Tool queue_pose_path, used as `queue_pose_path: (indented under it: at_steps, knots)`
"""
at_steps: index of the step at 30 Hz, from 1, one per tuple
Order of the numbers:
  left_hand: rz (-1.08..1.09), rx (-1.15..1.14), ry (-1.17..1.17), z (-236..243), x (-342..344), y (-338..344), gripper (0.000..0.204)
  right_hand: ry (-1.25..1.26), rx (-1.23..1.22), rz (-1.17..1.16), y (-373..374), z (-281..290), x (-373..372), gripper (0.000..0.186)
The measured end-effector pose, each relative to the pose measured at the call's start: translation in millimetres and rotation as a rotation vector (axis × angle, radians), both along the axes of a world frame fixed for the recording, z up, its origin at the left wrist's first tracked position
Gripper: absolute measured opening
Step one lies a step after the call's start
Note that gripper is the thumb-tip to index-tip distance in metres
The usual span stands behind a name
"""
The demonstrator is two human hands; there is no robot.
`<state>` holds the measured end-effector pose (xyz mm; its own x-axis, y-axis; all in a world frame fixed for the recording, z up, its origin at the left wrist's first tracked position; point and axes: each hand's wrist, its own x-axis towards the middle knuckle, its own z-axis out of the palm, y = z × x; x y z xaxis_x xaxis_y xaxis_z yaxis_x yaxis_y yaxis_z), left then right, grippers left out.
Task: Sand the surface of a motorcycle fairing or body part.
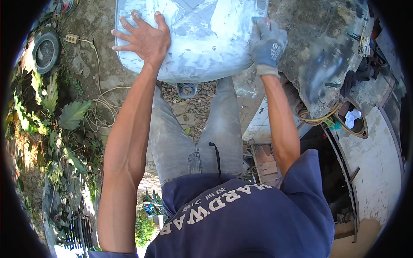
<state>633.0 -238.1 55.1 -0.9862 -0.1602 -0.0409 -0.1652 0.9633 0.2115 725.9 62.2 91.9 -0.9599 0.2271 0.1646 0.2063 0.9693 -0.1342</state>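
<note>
A large rounded panel [202, 51], patchy white and pale blue with a raised cross near its top, lies in front of me and runs out of the upper edge. My left hand [148, 41], bare and dusted white, rests flat on its left part, fingers spread. My right hand [270, 43] wears a grey knit work glove and is at the panel's right edge. Its fingers are bent over a small flat piece [257, 19] with a teal edge, mostly hidden by the glove. A grey metal bracket [187, 91] shows beneath the panel's near edge.
Left of me are a round black ring-shaped part [46, 52], a socket strip [72, 38] with its coiled cord [102, 105] and leafy plants [73, 115]. At right, a coiled yellowish hose [316, 118] lies beside a worn, paint-stained surface [318, 56]. Gravel [189, 112] covers ground between my legs.
</note>
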Motion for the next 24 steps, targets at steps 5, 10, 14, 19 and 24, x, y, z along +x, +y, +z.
queue_pose_path:
  at_steps: [5,10,14,19,24]
  knots:
    - [0.004,-0.036,0.025,4,-2,-16,0.084,-0.12,-0.049,0.081,-23,21,29,0.016]
    - [-0.011,-0.025,0.037,-1,-2,0,0.085,-0.034,-0.04,-0.025,6,0,-14,0.019]
    - [0.017,-0.044,0.027,5,-1,-15,0.085,-0.08,-0.101,0.013,-53,22,42,0.02]
    - [-0.004,-0.019,0.027,4,-4,12,0.083,-0.036,0.014,-0.037,1,-22,-28,0.014]
    - [0.004,-0.041,0.03,5,-1,-10,0.084,0.043,-0.002,0.033,-71,-7,-9,0.012]
